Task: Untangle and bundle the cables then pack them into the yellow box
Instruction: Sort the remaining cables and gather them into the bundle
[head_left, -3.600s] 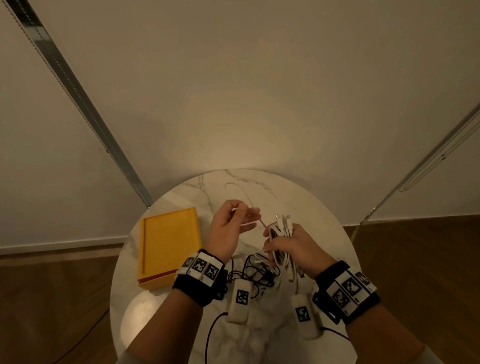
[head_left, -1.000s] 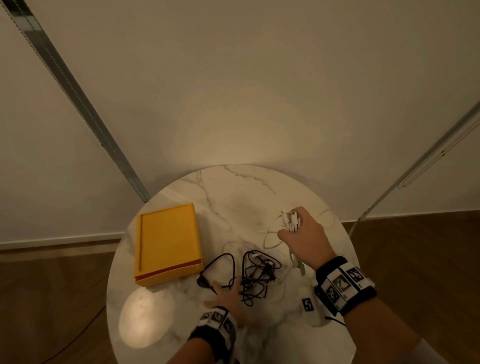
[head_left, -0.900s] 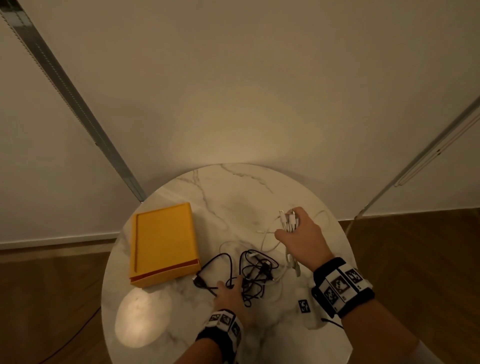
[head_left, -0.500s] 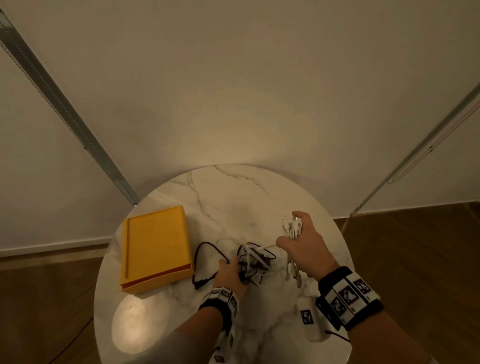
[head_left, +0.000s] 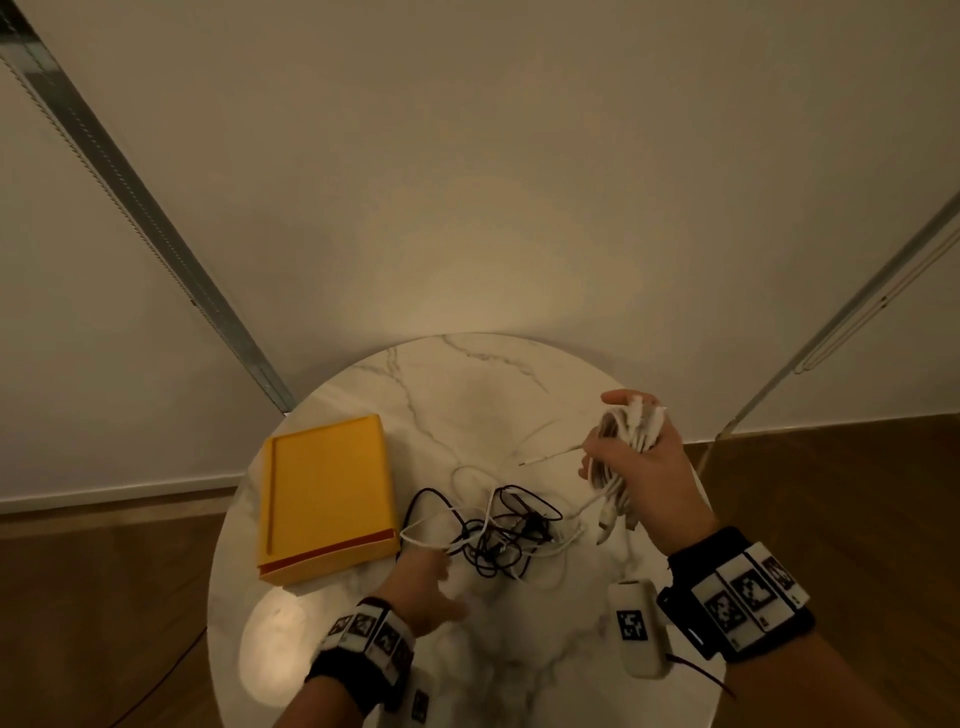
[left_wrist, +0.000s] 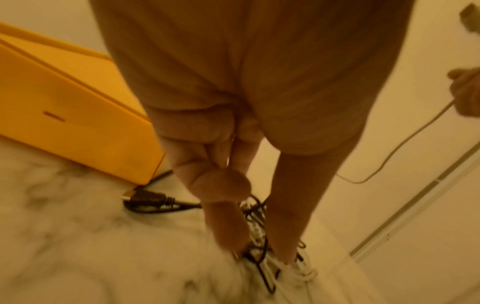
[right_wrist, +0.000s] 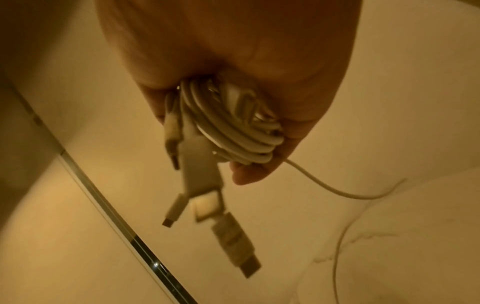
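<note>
My right hand (head_left: 639, 457) grips the white coil (right_wrist: 233, 127), held up right of the tangle (head_left: 498, 530); a loose strand trails down-left into it. My left hand (head_left: 421, 587) is nearer, fingertips (left_wrist: 284, 246) among the strands. Pinching or not, I can't tell. The yellow box (head_left: 327, 493) sits just left of the tangle.

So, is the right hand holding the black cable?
No, the right hand grips a white cable coil; the black cable lies on the table.

1. We read no words or numbers anywhere.
2. A small dark mark (left_wrist: 53, 116) on the yellow box (left_wrist: 78, 131), left of our left hand (left_wrist: 233, 102), is too blurred to read.
3. Our wristbands (head_left: 743, 597) show only square black-and-white codes.
</note>
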